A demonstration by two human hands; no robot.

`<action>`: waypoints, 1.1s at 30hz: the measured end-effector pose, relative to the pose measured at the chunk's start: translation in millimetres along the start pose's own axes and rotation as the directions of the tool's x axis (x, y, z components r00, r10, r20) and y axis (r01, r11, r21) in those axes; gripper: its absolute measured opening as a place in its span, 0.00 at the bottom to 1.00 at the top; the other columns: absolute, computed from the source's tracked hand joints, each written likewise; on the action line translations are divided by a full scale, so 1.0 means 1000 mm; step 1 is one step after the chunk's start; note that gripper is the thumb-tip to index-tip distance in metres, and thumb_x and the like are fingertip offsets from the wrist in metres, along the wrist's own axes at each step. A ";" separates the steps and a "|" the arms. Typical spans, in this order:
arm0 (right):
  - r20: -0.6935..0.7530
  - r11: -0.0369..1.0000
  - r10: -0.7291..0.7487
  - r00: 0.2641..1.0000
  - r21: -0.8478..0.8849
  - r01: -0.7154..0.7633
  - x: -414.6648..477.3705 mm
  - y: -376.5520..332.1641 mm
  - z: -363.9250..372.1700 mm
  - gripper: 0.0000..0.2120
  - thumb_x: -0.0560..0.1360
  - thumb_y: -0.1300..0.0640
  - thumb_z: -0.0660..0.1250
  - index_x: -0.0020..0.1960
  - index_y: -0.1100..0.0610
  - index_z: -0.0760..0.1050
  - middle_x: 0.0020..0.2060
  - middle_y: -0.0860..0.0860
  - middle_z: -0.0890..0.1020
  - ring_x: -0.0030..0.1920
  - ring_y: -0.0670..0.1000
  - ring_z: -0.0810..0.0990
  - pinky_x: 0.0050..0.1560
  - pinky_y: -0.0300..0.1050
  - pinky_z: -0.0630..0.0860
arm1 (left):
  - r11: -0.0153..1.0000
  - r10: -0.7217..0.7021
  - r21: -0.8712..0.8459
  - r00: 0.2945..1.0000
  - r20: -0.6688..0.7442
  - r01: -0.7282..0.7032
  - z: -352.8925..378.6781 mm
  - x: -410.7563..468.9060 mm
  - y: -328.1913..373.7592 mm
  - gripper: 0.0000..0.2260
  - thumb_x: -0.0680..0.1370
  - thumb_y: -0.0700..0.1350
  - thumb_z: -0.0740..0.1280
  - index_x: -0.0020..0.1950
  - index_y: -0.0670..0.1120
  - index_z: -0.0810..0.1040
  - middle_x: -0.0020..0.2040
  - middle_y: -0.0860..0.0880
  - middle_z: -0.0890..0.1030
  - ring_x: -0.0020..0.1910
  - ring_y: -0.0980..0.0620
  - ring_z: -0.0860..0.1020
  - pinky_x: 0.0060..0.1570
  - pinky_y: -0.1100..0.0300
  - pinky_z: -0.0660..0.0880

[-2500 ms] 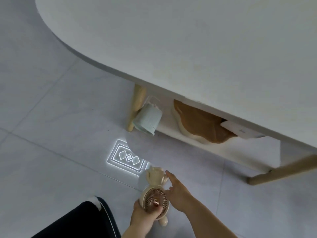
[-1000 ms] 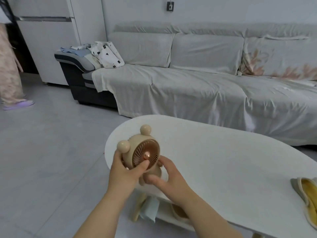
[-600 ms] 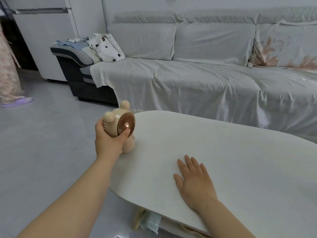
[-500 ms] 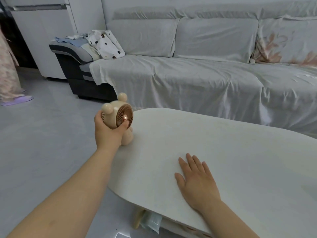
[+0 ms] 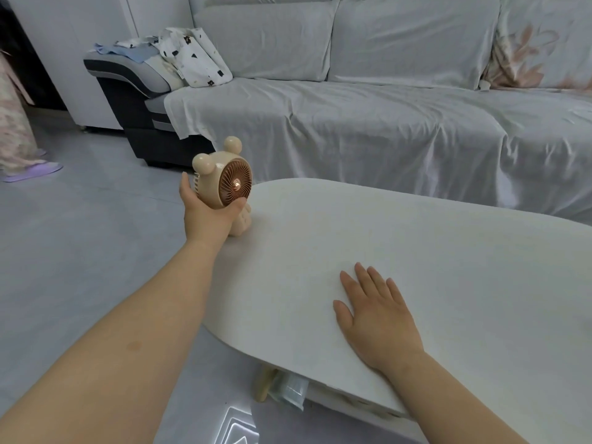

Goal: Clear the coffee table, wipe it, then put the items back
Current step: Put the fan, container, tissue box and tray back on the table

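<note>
A small beige bear-shaped fan with a copper grille stands upright at the far left end of the white oval coffee table, its feet on the tabletop. My left hand is wrapped around the fan's body from behind and below, thumb on the grille's lower edge. My right hand lies flat, palm down, fingers spread, on the near part of the tabletop and holds nothing.
A grey covered sofa runs behind the table, with folded cloths on its left arm. A pale green pack hangs under the table by a wooden leg. Another person's slippered foot is at far left.
I lifted the fan from the floor with both hands up to the table. My right hand let go and went flat on the tabletop; my left hand set the fan's feet down at the table's left end.
</note>
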State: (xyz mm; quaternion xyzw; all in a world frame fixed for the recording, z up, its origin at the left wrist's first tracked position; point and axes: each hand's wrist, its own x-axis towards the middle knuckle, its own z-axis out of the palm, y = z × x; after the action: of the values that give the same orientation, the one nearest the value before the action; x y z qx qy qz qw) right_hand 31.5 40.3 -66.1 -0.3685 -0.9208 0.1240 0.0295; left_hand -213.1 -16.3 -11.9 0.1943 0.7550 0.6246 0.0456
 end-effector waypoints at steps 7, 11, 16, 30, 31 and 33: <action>-0.029 1.000 -0.009 1.000 0.007 0.010 0.000 0.000 0.001 0.26 0.79 0.45 0.44 0.75 0.50 0.46 0.76 0.50 0.45 0.76 0.49 0.42 0.73 0.46 0.36 | 0.999 -0.049 -0.006 0.997 0.067 0.050 -0.006 -0.004 -0.012 0.47 0.67 0.43 0.74 0.73 0.45 0.43 0.72 0.46 0.63 0.69 0.51 0.65 0.66 0.56 0.64; -0.085 0.998 -0.009 0.996 0.059 0.014 -0.006 -0.002 -0.001 0.26 0.78 0.46 0.48 0.74 0.51 0.50 0.76 0.50 0.51 0.76 0.49 0.47 0.74 0.44 0.39 | 0.996 -0.075 0.062 0.994 0.085 0.070 -0.022 -0.024 -0.013 0.43 0.68 0.46 0.72 0.73 0.45 0.46 0.73 0.46 0.60 0.71 0.51 0.60 0.60 0.62 0.58; -0.206 0.986 -0.007 0.979 0.162 0.041 -0.019 -0.007 -0.013 0.21 0.77 0.54 0.57 0.69 0.56 0.64 0.69 0.53 0.70 0.70 0.52 0.65 0.70 0.41 0.55 | 0.989 -0.021 0.144 1.000 0.010 0.020 -0.057 -0.085 -0.014 0.23 0.73 0.47 0.67 0.66 0.45 0.67 0.64 0.50 0.72 0.65 0.52 0.68 0.59 0.64 0.61; 0.044 0.828 -0.053 0.998 0.561 0.019 -0.111 -0.029 0.109 0.19 0.75 0.68 0.57 0.64 0.58 0.71 0.64 0.54 0.75 0.64 0.48 0.71 0.59 0.25 0.59 | 0.791 -0.611 0.336 0.684 0.398 0.511 -0.021 -0.205 -0.134 0.12 0.76 0.37 0.57 0.52 0.36 0.77 0.47 0.32 0.78 0.46 0.39 0.75 0.39 0.57 0.68; 0.188 0.778 0.016 0.982 0.615 -0.130 -0.103 -0.026 0.124 0.21 0.77 0.66 0.55 0.68 0.56 0.65 0.69 0.51 0.69 0.68 0.48 0.67 0.62 0.26 0.57 | 0.787 -0.615 0.352 0.693 0.376 0.507 -0.014 -0.202 -0.146 0.13 0.76 0.38 0.56 0.54 0.35 0.76 0.52 0.30 0.77 0.48 0.37 0.76 0.42 0.55 0.70; 0.348 0.703 0.097 0.933 0.639 -0.311 -0.082 -0.021 0.148 0.22 0.78 0.64 0.54 0.72 0.55 0.58 0.72 0.52 0.63 0.66 0.48 0.69 0.60 0.29 0.63 | 0.790 -0.604 0.392 0.709 0.364 0.472 -0.004 -0.194 -0.166 0.14 0.77 0.40 0.55 0.56 0.34 0.74 0.52 0.31 0.77 0.49 0.36 0.76 0.44 0.52 0.74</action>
State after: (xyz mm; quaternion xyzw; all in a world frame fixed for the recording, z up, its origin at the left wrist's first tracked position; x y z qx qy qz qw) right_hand 55.3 -61.1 -201.2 -0.4101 -0.7564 0.5094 0.0149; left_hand -74.7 -111.8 -204.4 0.1135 0.8214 0.4078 0.3823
